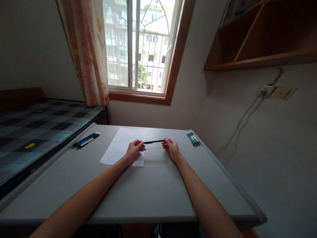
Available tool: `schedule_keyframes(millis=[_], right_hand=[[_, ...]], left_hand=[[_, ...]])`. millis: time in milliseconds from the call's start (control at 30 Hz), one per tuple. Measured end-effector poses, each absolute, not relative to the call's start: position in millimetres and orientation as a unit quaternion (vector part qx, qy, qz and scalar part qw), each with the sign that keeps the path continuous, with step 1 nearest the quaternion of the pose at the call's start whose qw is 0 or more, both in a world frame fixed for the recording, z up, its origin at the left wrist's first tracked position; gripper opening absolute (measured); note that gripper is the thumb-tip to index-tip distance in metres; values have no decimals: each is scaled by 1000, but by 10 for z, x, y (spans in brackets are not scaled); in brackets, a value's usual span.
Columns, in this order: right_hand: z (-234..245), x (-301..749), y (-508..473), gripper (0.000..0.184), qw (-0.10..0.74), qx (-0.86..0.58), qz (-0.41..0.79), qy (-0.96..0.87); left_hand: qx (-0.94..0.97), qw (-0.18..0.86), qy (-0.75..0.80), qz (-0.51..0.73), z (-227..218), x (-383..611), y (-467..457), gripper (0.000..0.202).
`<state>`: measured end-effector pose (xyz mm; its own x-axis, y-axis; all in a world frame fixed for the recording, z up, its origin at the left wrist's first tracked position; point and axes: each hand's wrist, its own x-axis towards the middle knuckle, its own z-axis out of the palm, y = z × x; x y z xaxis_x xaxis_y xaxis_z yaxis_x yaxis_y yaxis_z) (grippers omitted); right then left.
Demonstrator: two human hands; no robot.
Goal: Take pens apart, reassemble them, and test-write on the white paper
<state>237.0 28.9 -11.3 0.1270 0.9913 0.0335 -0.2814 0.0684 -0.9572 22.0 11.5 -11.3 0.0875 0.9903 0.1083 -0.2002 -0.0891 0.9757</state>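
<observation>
A dark pen (154,141) is held lengthwise between my two hands above the middle of the table. The fingers of my left hand (135,150) pinch its left end, over the right part of a white paper sheet (112,153). At the pen's right end, my right hand (171,148) grips it between thumb and fingers. The sheet lies flat and bears faint marks. To the left lies a group of several pens (86,140), mostly dark, with blue, green and white among them. Another row of several pens (193,139) lies near the table's right edge.
The light grey table (153,195) has a raised rim along its sides. A bed with a checked cover (49,127) stands at left. Behind are a curtain (84,53) and a barred window. A wooden shelf (262,61) hangs at upper right, above a socket (267,90) with cables.
</observation>
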Motion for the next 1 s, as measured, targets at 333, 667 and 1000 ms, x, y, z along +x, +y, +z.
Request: schedule_keyframes(millis=[333,667,1000], right_hand=[[-62,2348,261,33,620,-450,520,-378],[-42,2362,236,29,627,-442,523,-372],[-65,2378,262,25,617,-447,527,-377]], left_hand=[[570,505,400,509,-97,245,79,31],[565,510,407,505,-98,249,82,32],[543,524,403,518,-83,235,82,34]])
